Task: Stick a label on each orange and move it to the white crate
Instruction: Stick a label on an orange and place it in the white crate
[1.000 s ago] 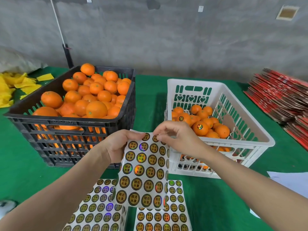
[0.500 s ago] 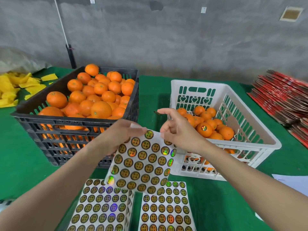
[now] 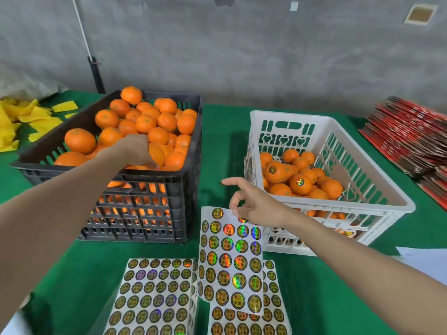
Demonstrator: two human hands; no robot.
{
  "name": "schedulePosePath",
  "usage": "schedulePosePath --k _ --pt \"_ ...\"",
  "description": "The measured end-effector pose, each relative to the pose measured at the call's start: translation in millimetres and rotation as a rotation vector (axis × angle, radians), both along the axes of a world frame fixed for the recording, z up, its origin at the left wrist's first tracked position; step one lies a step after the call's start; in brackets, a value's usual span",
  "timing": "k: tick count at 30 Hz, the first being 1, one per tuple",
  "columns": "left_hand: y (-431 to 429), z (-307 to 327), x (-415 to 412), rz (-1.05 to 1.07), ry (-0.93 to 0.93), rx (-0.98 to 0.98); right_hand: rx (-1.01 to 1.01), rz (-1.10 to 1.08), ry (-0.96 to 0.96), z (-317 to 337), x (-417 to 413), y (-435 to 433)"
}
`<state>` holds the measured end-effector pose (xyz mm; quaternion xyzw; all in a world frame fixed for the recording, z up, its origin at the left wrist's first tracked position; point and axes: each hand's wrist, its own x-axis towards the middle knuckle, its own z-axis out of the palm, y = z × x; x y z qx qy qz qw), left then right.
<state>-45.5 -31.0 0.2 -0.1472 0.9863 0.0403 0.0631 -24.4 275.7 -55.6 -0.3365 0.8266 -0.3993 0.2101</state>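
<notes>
Nearest the viewer, two flat sticker sheets (image 3: 154,298) lie side by side on the green table (image 3: 72,274), each printed with rows of round holographic labels. A third, loose sheet (image 3: 229,259) stands tilted above them, its lower edge overlapping the right-hand flat sheet. The right hand (image 3: 254,206) meets this sheet at its top edge: thumb and curled middle finger close together there and appear to pinch it, though the hand itself hides the exact contact. The index finger (image 3: 234,184) stretches out to the left, and a small dark sliver at its tip, apparently a peeled label (image 3: 221,183) seen edge-on, is too small to read. A white paper (image 3: 423,259) lies on the table at the right edge.

Farther back on the left stands the black crate (image 3: 183,189), heaped with oranges. The left hand (image 3: 135,151) reaches over its front wall and grasps one orange (image 3: 158,154), fingers curled over it. This orange sits among the others near the front right of the heap.

To the right, apart from the black crate, stands the white crate (image 3: 387,201), partly filled; two labelled oranges (image 3: 300,183) show round stickers on top.

Beyond — yellow scraps (image 3: 36,117) at far left, a stack of red flattened cartons (image 3: 406,136) at far right, and a grey wall (image 3: 242,56) behind the table.
</notes>
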Motion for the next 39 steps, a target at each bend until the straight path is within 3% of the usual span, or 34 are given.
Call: schedulePosePath --k 3,5,8,10,12,15,21,24,29,34,39 --pt "-4.6 0.0 -1.3 0.088 0.135 -0.016 0.028 -0.008 -0.027 -14.3 -0.4 -2.6" --pt "-7.2 6.7 2.4 0.215 0.346 0.175 0.053 -0.004 -0.050 -25.6 0.6 -2.5" --pt "0.4 28.5 17.9 0.261 0.598 1.035 0.162 0.020 -0.017 -45.2 2.8 -2.2" --pt "18.3 39.2 37.3 0.139 0.526 1.528 0.254 0.052 0.054 -56.4 5.3 -1.9" --pt "41.4 40.9 55.3 0.006 0.401 1.754 0.320 0.079 0.140 -61.5 8.0 -1.2" --pt "74.9 33.2 72.8 -0.037 0.294 1.846 0.210 -0.024 0.161 -54.4 11.9 -1.1" --pt "107.9 10.1 84.5 0.116 0.035 1.927 -0.403 -0.380 0.209 20.8 19.0 8.2" --pt "116.7 1.2 82.6 0.173 -0.048 1.964 -0.574 -0.473 0.268 60.3 22.2 13.4" --pt "134.9 -9.4 82.3 0.227 -0.155 2.098 -0.595 -0.412 -0.012 77.6 36.6 14.2" --pt "141.8 -10.8 81.6 0.236 -0.219 2.144 -0.335 -0.290 0.149 81.1 38.5 15.5" --pt "150.6 -14.6 84.5 0.188 -0.186 2.183 -0.402 -0.321 0.063 76.8 32.9 17.5"
